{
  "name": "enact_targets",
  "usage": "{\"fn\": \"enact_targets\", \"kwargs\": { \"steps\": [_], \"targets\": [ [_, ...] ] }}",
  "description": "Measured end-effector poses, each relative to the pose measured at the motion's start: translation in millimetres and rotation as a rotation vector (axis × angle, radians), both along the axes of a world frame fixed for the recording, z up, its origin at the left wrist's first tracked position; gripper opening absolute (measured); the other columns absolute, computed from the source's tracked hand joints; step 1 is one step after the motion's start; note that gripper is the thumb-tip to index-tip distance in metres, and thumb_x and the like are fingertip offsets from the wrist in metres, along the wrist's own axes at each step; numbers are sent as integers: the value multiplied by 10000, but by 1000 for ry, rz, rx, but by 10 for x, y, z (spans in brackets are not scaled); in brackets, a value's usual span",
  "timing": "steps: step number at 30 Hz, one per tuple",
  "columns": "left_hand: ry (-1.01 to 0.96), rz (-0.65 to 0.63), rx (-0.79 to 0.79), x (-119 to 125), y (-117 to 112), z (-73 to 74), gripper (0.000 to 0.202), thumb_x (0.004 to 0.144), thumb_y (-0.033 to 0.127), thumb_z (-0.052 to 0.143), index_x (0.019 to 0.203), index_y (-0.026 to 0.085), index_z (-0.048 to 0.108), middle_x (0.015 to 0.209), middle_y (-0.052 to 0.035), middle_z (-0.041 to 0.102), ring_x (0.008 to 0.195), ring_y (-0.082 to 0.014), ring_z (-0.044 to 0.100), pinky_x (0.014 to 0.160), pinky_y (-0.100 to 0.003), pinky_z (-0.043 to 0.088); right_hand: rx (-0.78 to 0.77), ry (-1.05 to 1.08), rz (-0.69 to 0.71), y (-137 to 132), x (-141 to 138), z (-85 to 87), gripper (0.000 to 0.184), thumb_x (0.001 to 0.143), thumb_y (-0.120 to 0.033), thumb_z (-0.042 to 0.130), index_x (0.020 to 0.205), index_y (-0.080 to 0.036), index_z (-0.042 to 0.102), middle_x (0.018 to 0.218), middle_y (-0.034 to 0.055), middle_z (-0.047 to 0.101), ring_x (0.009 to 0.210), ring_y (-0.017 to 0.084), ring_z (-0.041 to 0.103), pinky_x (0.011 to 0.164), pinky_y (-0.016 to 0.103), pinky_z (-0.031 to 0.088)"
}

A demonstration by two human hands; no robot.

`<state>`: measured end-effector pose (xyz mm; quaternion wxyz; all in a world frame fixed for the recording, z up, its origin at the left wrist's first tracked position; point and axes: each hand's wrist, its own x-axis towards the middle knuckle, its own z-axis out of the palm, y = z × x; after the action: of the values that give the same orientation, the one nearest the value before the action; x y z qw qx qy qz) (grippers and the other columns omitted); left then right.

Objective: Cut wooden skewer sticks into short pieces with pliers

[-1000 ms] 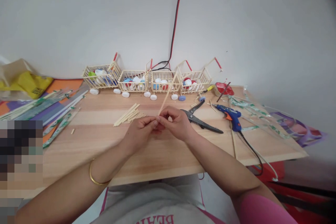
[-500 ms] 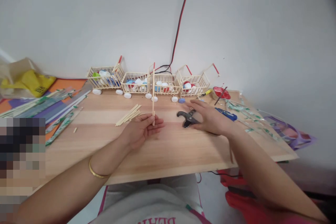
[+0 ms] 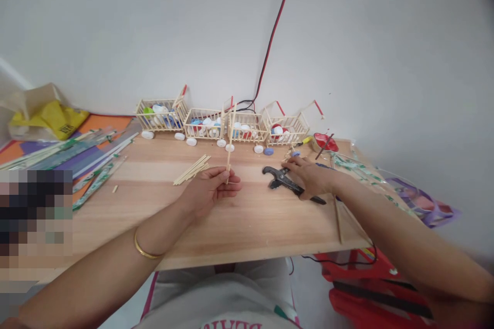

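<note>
My left hand (image 3: 212, 185) pinches a thin wooden stick (image 3: 230, 139) between thumb and fingers, and the stick stands nearly upright. My right hand (image 3: 314, 177) is lowered over the handles of a black hand cutter (image 3: 281, 176) with a hooked jaw. Its thumb and fingers are apart, with fingertips close to small stick pieces (image 3: 288, 154) by a blue bottle cap. Whether the palm touches the cutter is hidden. Left of my left hand lies a pile of cut sticks (image 3: 193, 168).
Small stick-built carts (image 3: 206, 124) with bottle-cap wheels stand along the wall. Plastic-wrapped stick bundles (image 3: 92, 149) and a yellow bag (image 3: 56, 119) lie left. At right are a red dish (image 3: 326, 142), green-printed wrappers (image 3: 353, 164) and a purple bag (image 3: 420, 200). A cable (image 3: 274, 31) runs down the wall.
My right hand has come down and slightly left over the cutter, fingers nearer the small pieces. My left hand keeps the stick, which now leans slightly right. The view has shifted a little.
</note>
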<state>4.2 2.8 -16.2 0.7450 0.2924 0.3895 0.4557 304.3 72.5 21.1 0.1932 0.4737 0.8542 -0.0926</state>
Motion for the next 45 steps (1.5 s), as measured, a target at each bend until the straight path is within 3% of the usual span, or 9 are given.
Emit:
{"fn": "enact_targets", "kwargs": {
  "steps": [4,7,13,16,19,25,45],
  "targets": [
    [16,-17,49,-6,-5,-7,130,764,245,646,828,138,608,810,-52,673,671,-123,653,601,-222,530,145,26,30,-85,6,-62,805,521,-326,688,1273,-178,444,1259,173,448,1163,381,395,916,501,347],
    [45,0,64,-11,-3,-13,144,758,260,650,826,140,610,796,-47,670,664,-124,648,607,-232,528,214,133,35,-148,12,-94,721,563,-332,662,1234,-176,450,1223,170,491,1137,356,433,953,492,301],
    [78,57,89,-31,31,0,204,728,295,677,837,134,617,767,-39,669,658,-125,639,623,-248,525,126,573,12,-270,-91,21,652,654,-195,526,1285,-171,364,1225,125,513,1073,271,513,901,390,397],
    [84,63,82,-38,44,24,236,704,303,697,832,122,614,743,-41,668,625,-124,632,605,-254,522,93,762,7,-349,-301,53,625,640,-123,488,1257,-161,392,1179,103,542,1014,238,536,866,355,425],
    [81,61,91,-49,55,44,269,675,315,719,820,116,611,727,-39,666,608,-125,632,592,-254,520,81,834,-43,-397,-549,22,537,685,-147,516,1216,-166,437,1107,88,582,945,216,566,831,337,447],
    [112,30,135,-65,55,68,271,685,336,706,815,117,615,713,-32,661,616,-134,640,608,-263,523,34,912,25,-345,-775,-57,506,728,-227,575,1220,-199,461,1184,83,566,1043,206,559,892,332,443],
    [323,-3,302,-18,62,-4,223,759,336,613,805,123,660,727,-43,664,621,-130,634,594,-252,532,93,887,-13,-372,-736,-139,414,694,-197,577,1105,-205,528,1023,48,620,874,159,599,777,267,483]
  ]
}}
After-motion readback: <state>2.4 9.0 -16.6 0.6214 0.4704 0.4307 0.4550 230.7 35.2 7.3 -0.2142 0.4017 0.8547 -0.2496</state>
